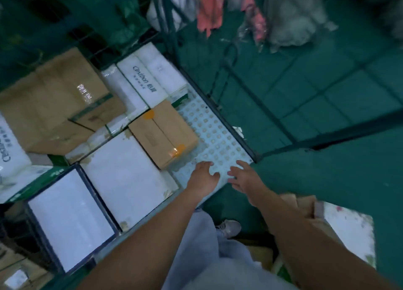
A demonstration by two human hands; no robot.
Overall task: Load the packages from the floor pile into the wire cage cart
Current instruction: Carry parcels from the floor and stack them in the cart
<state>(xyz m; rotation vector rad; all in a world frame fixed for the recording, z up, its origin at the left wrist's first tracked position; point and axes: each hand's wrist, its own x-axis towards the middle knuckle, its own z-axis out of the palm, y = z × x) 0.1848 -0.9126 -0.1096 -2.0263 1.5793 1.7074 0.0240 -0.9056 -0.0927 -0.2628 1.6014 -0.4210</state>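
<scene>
Both forearms reach out front, left hand [204,176] and right hand [244,178] spread wide and holding nothing above the cart floor [214,137], small brown box [163,134] just up-left, nearer the left.

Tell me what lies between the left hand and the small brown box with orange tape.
In the head view, only bare perforated cart floor separates the left hand from the small brown box; nothing else sits there.

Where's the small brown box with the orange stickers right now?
In the head view, the small brown box sits mid-frame on the cart's perforated floor, just beyond the left hand.
</scene>
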